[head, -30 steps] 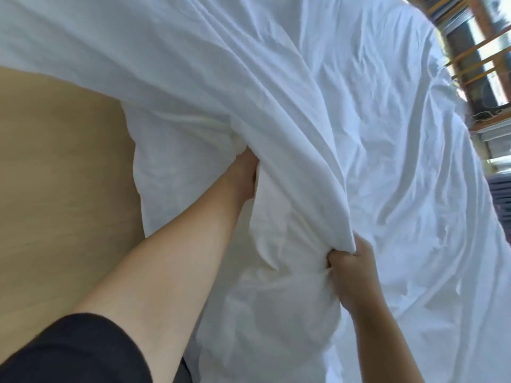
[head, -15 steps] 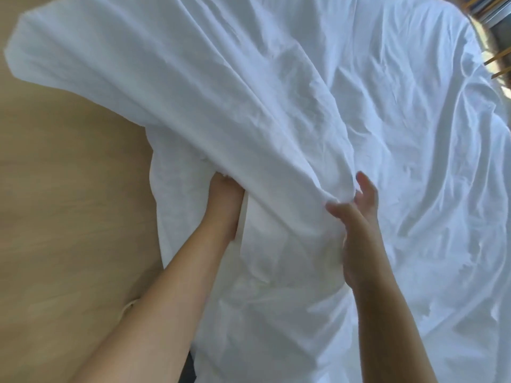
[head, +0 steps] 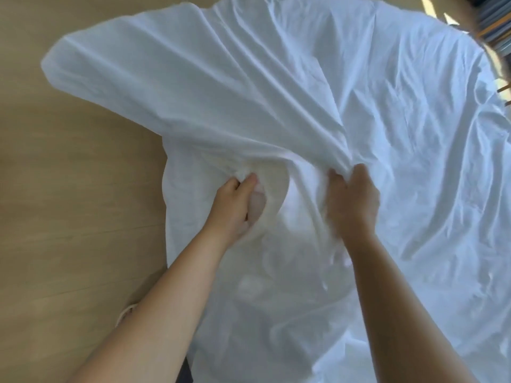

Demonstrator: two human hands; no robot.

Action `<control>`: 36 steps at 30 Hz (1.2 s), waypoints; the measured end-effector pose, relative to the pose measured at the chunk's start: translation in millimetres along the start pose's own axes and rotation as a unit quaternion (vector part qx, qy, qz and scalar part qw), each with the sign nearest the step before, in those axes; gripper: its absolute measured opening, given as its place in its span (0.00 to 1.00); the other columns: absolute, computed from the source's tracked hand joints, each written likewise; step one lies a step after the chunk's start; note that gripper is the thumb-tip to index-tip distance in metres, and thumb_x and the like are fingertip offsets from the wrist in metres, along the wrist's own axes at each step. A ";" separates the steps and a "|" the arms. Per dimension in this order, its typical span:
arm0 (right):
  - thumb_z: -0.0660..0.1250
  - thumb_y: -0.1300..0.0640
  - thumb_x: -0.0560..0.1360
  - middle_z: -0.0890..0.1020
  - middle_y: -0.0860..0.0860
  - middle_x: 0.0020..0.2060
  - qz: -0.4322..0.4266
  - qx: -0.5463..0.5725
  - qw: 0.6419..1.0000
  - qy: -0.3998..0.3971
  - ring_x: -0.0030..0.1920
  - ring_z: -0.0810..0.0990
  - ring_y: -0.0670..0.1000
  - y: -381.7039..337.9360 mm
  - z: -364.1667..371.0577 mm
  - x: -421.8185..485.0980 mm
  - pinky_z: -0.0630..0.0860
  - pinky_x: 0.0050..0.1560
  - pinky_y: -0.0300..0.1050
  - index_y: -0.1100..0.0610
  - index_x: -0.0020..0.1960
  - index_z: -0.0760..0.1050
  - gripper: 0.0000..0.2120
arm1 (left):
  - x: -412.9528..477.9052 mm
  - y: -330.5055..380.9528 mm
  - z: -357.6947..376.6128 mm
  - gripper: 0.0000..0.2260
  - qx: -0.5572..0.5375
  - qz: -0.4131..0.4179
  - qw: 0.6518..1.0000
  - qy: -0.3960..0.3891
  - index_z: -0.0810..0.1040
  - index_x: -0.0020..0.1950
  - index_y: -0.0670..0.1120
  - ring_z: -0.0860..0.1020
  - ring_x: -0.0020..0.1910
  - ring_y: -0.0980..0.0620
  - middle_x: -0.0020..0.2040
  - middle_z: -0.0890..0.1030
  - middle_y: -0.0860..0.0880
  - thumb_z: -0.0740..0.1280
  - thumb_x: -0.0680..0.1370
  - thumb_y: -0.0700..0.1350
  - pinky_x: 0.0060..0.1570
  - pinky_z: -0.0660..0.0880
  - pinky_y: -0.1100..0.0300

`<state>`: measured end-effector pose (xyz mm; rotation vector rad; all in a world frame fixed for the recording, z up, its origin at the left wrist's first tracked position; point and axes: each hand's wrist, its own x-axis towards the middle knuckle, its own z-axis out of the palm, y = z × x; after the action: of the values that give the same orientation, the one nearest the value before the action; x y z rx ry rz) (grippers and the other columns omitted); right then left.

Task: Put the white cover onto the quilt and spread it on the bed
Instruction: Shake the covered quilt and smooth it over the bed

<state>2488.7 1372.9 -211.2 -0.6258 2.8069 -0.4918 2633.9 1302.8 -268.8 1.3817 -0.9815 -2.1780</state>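
1. The white cover [head: 359, 120] fills the view from 11 round to 5 o'clock. It lies rumpled over the bed, which it hides, and a loose flap reaches toward 10 o'clock. By this look the covering is under way, and the smoothing and spreading are still to do.
2. The wooden floor [head: 69, 189] runs from 7 to 10 o'clock, with the cover's edge overhanging it.
3. The right hand [head: 351, 194], just right of centre, is clamped on a taut fold of the cover.
4. The left hand [head: 235, 200], just left of centre, pinches bunched cloth at an opening.
5. A creamier patch between the hands is probably the quilt [head: 273, 186], mostly hidden.
6. Shelving [head: 495, 26] stands at 1 o'clock, well apart.
7. A pale shoe [head: 125, 313] shows at 7 o'clock, where hanging cloth might snag.
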 end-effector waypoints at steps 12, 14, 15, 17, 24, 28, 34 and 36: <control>0.64 0.56 0.73 0.70 0.55 0.53 -0.041 -0.055 0.997 -0.024 0.57 0.69 0.58 -19.8 35.2 14.2 0.66 0.50 0.50 0.62 0.56 0.65 0.16 | 79.2 50.1 -28.2 0.11 0.068 -0.073 0.994 0.044 0.76 0.46 0.49 0.77 0.40 0.52 0.43 0.78 0.49 0.60 0.80 0.54 0.44 0.72 0.58; 0.63 0.58 0.72 0.67 0.53 0.49 -0.056 -0.053 0.997 -0.020 0.55 0.67 0.57 -34.9 44.3 18.3 0.63 0.49 0.46 0.62 0.56 0.65 0.16 | 97.8 54.7 -42.5 0.12 0.071 -0.080 0.991 0.080 0.76 0.54 0.48 0.75 0.45 0.52 0.46 0.77 0.51 0.61 0.79 0.55 0.49 0.72 0.56; 0.63 0.59 0.71 0.66 0.52 0.49 -0.059 -0.048 0.997 -0.019 0.54 0.67 0.57 -43.1 49.5 21.3 0.62 0.49 0.45 0.61 0.56 0.65 0.16 | 110.5 56.4 -50.4 0.18 0.076 -0.093 0.988 0.101 0.74 0.61 0.46 0.74 0.50 0.50 0.51 0.76 0.50 0.62 0.78 0.57 0.52 0.71 0.54; 0.63 0.59 0.71 0.68 0.54 0.52 -0.069 -0.058 0.996 -0.023 0.55 0.67 0.57 -60.7 58.9 27.3 0.61 0.51 0.45 0.61 0.58 0.66 0.17 | 134.4 64.6 -65.8 0.32 0.060 -0.128 0.977 0.157 0.65 0.71 0.46 0.72 0.60 0.46 0.63 0.72 0.48 0.65 0.74 0.62 0.58 0.71 0.49; 0.63 0.52 0.75 0.69 0.54 0.60 -0.075 -0.111 0.987 -0.094 0.62 0.65 0.55 -131.1 102.7 58.2 0.63 0.61 0.47 0.57 0.66 0.64 0.22 | 225.7 120.8 -110.7 0.60 -0.154 -0.170 0.933 0.276 0.50 0.77 0.51 0.70 0.66 0.44 0.70 0.67 0.49 0.79 0.53 0.64 0.63 0.70 0.44; 0.65 0.45 0.74 0.65 0.52 0.66 -0.078 -0.114 0.980 -0.140 0.66 0.63 0.56 -178.0 136.9 76.7 0.61 0.64 0.49 0.53 0.72 0.59 0.31 | 274.3 160.3 -124.3 0.29 -0.146 -0.110 0.954 0.239 0.76 0.62 0.45 0.81 0.51 0.47 0.54 0.82 0.48 0.79 0.64 0.50 0.40 0.79 0.56; 0.68 0.37 0.69 0.47 0.52 0.76 -0.068 -0.093 0.977 -0.177 0.75 0.44 0.55 -236.5 155.1 103.4 0.47 0.73 0.57 0.49 0.77 0.40 0.50 | 305.8 253.9 -105.9 0.19 -0.070 0.099 0.973 0.196 0.79 0.54 0.39 0.83 0.46 0.49 0.50 0.83 0.45 0.70 0.64 0.29 0.43 0.81 0.55; 0.70 0.34 0.65 0.43 0.52 0.76 -0.074 -0.069 0.976 -0.191 0.76 0.40 0.54 -261.7 153.9 113.0 0.46 0.73 0.60 0.50 0.76 0.35 0.57 | 310.6 293.1 -92.2 0.16 -0.038 0.149 0.977 0.150 0.79 0.49 0.42 0.82 0.44 0.50 0.47 0.83 0.47 0.69 0.65 0.28 0.41 0.80 0.58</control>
<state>2529.5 1057.4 -272.4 -0.8618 2.4532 -0.1772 2563.8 871.5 -276.1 1.3774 -0.9124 -1.7126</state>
